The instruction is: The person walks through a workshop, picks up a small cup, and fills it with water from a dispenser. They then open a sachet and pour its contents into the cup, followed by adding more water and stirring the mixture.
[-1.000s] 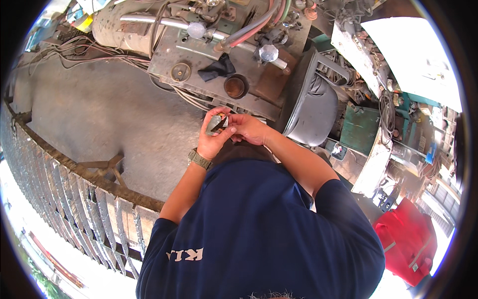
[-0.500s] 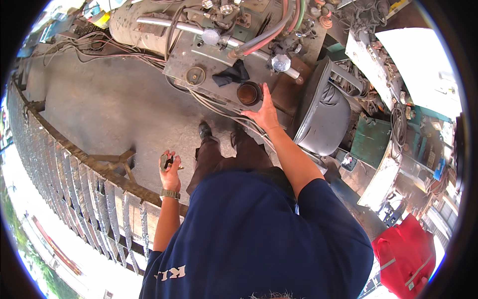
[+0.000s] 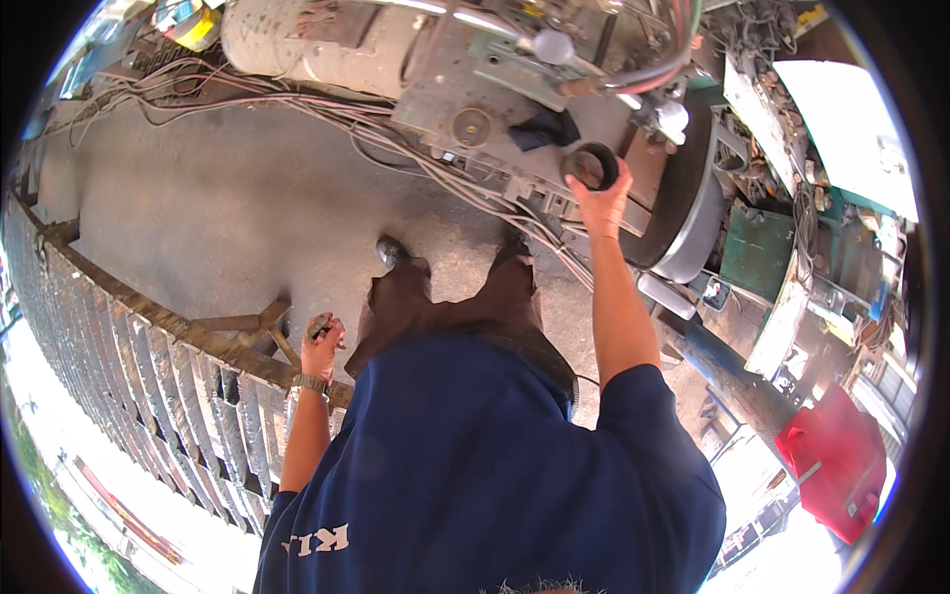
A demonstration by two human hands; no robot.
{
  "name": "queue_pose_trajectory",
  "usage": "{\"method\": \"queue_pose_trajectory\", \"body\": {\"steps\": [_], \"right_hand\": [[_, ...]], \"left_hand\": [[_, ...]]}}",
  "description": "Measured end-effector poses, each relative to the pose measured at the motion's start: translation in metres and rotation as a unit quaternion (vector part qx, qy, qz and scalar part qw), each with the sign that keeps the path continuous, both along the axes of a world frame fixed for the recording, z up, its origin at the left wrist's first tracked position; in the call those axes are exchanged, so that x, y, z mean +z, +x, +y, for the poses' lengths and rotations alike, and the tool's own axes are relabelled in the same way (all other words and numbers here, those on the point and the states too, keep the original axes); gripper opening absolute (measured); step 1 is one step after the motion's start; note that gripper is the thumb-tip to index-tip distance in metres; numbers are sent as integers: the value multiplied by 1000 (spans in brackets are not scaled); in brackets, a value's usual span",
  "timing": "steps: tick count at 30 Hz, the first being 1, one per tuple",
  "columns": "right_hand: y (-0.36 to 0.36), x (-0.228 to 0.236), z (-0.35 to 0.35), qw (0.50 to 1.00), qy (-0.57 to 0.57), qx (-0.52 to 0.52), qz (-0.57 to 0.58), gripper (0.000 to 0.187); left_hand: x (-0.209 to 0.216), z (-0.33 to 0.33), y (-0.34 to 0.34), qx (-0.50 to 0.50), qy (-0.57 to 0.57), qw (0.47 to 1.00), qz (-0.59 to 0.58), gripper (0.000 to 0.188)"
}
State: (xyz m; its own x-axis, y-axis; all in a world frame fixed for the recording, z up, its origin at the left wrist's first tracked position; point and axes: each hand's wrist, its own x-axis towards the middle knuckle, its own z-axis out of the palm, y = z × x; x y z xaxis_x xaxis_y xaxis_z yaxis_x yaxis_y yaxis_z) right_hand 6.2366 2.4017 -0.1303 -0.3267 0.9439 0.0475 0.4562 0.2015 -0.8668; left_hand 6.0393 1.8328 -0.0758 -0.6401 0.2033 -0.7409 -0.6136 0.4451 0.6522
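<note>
Railing of grey slats curves along your far left, with a welded bracket on the concrete floor just inside it. Your left hand hangs low beside your hip, fingers curled shut around a small dark piece whose tip shows above the fist; what the piece is cannot be told. A watch sits on that wrist.

Moving right, your shoes and brown trousers stand on the floor before a grey machine, with a bundle of cables trailing along its base toward the upper left. On the machine's face sit a round dial-like disc and a black rag or glove.

Your right hand is raised to the machine, fingers spread under and around a short dark metal ring, which it holds at the machine's edge with the open bore facing you. The ring looks like rigid, thick-walled steel: likely heavy for its size, not fragile, and possibly oily, so grip it by the outer wall with the thumb opposite the fingers rather than by the rim.

Further right stand a green box and a white flat panel at upper right, and a red bag-like bundle lies at lower right. No labels are clear enough to describe.
</note>
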Motion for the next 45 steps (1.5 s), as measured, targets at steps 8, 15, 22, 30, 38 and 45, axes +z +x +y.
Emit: {"method": "queue_pose_trajectory", "body": {"steps": [8, 15, 22, 30, 38, 45], "right_hand": [[-70, 107, -110, 995, 2, 34, -92, 115], [-252, 163, -189, 973, 23, 210, -95, 111], [-522, 151, -237, 932, -10, 363, 2, 111], [-828, 180, -303, 893, 16, 450, -20, 109], [-1104, 146, -367, 906, 49, 411, 86, 108], [-1257, 158, -410, 941, 22, 337, 30, 110]], "left_hand": [[32, -99, -148, 136, 82, 984, 77, 23], [-8, -112, -245, 225, 59, 971, 63, 19], [13, -165, -361, 200, -54, 971, 117, 22], [26, -256, -437, 413, -129, 888, 158, 21], [-22, -317, -639, 482, -12, 861, 164, 21], [62, -319, -970, 210, -11, 955, 211, 24]]}}
